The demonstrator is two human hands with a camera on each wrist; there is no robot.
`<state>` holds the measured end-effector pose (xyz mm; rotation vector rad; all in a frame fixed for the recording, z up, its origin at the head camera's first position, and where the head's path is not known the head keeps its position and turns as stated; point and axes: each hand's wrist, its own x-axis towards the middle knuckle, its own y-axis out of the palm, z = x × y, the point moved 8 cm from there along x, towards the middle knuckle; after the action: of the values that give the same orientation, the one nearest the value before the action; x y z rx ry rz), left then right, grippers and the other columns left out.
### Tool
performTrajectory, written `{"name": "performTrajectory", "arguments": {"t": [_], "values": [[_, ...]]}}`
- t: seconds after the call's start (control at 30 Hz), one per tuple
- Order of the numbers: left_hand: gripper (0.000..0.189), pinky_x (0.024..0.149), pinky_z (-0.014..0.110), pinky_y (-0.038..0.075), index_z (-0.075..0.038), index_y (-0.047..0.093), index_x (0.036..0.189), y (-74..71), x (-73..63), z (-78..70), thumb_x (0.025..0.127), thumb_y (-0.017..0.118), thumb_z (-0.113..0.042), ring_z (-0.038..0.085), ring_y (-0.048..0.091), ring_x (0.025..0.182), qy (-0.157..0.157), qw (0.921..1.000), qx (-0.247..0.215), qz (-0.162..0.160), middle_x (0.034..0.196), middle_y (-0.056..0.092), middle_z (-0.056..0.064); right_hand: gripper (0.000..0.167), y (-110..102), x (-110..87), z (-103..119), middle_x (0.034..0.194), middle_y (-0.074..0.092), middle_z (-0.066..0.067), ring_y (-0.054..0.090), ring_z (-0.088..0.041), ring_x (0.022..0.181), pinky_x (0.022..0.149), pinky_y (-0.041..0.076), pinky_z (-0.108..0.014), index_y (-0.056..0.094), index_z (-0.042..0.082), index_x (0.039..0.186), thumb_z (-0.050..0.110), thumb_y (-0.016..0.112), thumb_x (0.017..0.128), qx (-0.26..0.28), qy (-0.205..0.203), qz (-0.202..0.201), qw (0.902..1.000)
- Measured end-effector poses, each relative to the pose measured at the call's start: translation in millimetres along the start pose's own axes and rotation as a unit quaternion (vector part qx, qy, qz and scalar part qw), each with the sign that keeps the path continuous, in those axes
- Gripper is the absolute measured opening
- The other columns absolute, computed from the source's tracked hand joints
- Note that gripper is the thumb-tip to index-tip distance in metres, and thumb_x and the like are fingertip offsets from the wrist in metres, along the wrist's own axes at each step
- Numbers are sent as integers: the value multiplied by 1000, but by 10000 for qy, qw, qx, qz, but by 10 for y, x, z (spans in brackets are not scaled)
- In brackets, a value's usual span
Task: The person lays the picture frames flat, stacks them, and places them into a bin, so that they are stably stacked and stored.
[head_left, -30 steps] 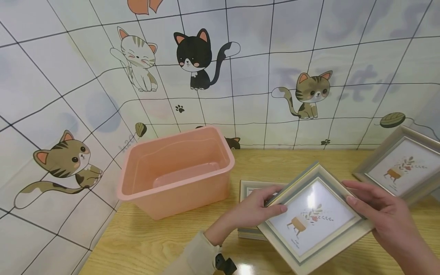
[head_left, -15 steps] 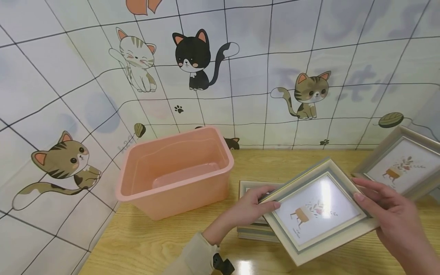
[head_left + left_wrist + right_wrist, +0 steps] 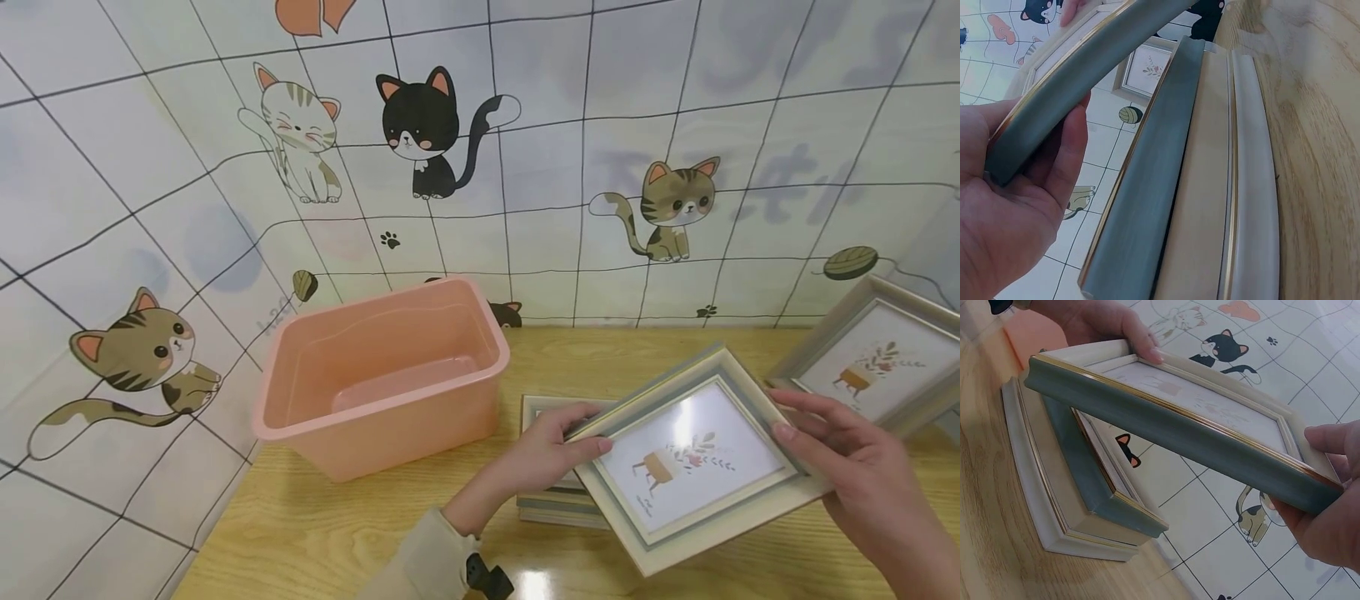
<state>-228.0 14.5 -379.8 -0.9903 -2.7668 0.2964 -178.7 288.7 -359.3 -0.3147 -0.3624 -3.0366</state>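
A picture frame (image 3: 686, 467) with a cream and grey-blue border is held tilted above the table between both hands. Its print shows a brown planter with flowers. At the frame's left corner, my left hand (image 3: 546, 454) pinches the edge, thumb on the front and fingers beneath. My right hand (image 3: 862, 471) grips the opposite corner the same way. From the side, the held frame's blue-green edge (image 3: 1166, 434) with a gold line shows in the right wrist view. Below it lies a stack of frames (image 3: 1207, 175), partly covered by the held one in the head view.
A pink plastic bin (image 3: 405, 442) stands at the left on the wood-grain table (image 3: 300, 533), with nothing in it. Another picture frame (image 3: 873, 367) stands propped upright at the right. Behind, cat-patterned grid sheeting (image 3: 555, 183) covers the walls.
The held frame has turned slightly and shifted a little up and to the right, with the right hand moving along. Over the last half second both hands stay nearly still.
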Motion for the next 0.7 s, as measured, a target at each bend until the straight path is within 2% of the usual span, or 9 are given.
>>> {"name": "performTrajectory", "arguments": {"t": [0.33,0.7], "values": [[39,77,22,55,-3,61,138,-26,-15,-22,101,66,-15,3,65,87,82,9999,64,-117,106,70,1,50,-9,20,-9,131,68,9,73,-17,93,63,61,-39,63,13,141,-15,45,102,29,116,89,9999],[35,74,22,55,-3,64,133,-58,-23,-31,100,67,-14,4,65,83,47,9996,-56,-266,103,69,2,52,-7,22,-85,121,73,-1,73,-20,92,64,61,-40,63,15,140,-15,42,103,278,243,414,9985]]}}
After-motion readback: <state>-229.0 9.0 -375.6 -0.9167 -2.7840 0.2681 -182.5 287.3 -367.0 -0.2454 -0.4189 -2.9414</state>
